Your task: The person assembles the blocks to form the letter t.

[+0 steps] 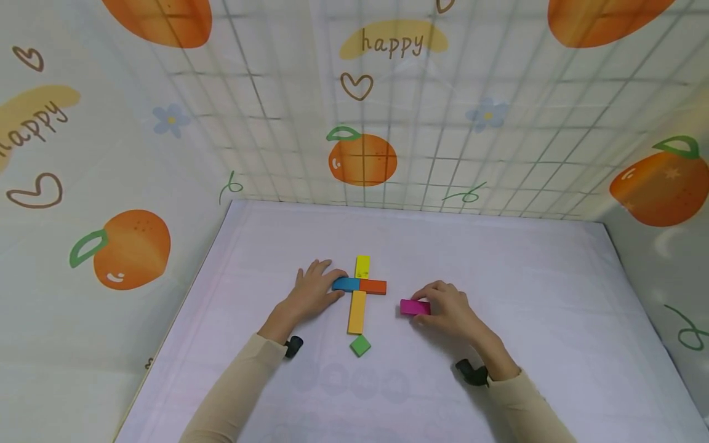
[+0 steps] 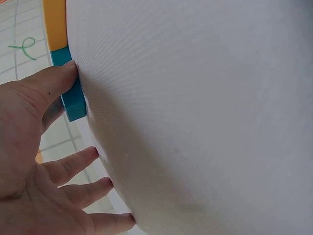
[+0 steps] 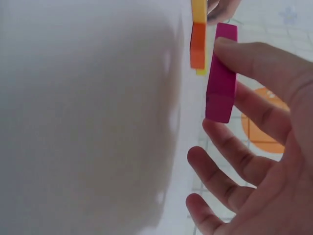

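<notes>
My left hand pinches the left end of a blue block between thumb and index finger. In the left wrist view, its other fingertips rest on the table beside that blue block. The blue block lies end to end with an orange-red block. A bright yellow block extends behind them, and an amber-yellow block extends toward me, forming a cross. At its near end lies a green square block, turned cornerwise. To the right, my right hand holds a magenta block between thumb and fingers, raised off the table.
The blocks lie on a white-covered table. Behind it hangs a checked curtain printed with oranges, and similar printed cloth stands at both sides. A dark camera mount is on each wrist.
</notes>
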Available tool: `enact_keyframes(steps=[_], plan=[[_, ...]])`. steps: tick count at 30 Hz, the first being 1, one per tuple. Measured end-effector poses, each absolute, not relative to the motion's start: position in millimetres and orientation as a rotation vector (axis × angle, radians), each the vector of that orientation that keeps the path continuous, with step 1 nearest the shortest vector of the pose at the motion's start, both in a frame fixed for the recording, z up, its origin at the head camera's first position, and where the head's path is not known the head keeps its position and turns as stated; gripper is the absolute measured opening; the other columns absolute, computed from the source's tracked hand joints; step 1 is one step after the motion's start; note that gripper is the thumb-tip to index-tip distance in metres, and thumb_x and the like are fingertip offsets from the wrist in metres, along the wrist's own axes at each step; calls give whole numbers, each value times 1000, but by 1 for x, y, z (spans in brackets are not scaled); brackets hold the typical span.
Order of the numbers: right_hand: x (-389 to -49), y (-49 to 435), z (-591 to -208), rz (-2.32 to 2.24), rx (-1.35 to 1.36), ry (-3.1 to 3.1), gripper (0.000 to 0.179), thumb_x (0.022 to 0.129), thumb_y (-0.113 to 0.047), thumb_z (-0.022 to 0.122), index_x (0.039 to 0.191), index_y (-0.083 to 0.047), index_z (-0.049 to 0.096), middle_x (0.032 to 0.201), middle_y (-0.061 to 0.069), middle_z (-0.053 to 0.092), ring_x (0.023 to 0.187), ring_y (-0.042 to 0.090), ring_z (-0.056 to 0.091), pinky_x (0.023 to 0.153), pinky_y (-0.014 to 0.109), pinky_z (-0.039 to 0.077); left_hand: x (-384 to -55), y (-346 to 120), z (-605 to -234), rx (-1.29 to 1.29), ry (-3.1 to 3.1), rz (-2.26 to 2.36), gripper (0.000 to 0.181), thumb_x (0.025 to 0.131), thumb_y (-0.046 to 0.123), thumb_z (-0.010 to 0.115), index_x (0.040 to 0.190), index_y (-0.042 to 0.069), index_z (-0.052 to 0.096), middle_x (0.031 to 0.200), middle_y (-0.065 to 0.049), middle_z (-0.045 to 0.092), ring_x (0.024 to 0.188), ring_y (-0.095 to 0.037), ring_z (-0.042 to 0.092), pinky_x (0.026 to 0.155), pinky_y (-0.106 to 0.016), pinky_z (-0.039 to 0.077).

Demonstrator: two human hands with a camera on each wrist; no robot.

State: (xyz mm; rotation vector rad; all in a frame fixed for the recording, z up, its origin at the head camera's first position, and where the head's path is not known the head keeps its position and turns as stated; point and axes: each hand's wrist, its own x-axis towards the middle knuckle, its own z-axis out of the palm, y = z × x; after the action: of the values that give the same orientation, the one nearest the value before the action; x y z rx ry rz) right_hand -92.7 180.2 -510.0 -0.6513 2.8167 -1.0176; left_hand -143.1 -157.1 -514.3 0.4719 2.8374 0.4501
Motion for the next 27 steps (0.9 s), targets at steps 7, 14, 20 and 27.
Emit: enact_keyframes(steps=[7,14,20,27], plan=[[-77,166,-507,-1018,-630,2814,37,77,-23,88,110,-26,72,113,0,60,107,24,53,87,51,38,-142,-157,-513,476,2841,458,44,97,40,66,138,31,57,157,-14,35,146,-44,21,109,-73,15],[-61,150,-506,-1009,-650,2788,37,76,-25,89,108,-27,71,112,-4,59,107,20,52,88,48,41,-142,-158,-512,488,2848,474,42,97,39,67,137,30,58,156,-15,36,145,-45,22,108,-74,15],[-52,140,-504,-982,-665,2757,38,75,-26,89,108,-26,71,113,-3,59,109,21,52,88,47,42,-142,-157,-512,487,2844,469,42,97,39,67,137,30,58,156,-15,36,145,-45,22,108,-74,15],[-47,135,-505,-972,-696,2729,34,76,-27,88,105,-25,71,111,-5,59,107,19,51,86,45,41,-143,-156,-514,468,2838,446,44,97,41,66,139,31,57,157,-14,35,146,-44,21,109,-73,14]])
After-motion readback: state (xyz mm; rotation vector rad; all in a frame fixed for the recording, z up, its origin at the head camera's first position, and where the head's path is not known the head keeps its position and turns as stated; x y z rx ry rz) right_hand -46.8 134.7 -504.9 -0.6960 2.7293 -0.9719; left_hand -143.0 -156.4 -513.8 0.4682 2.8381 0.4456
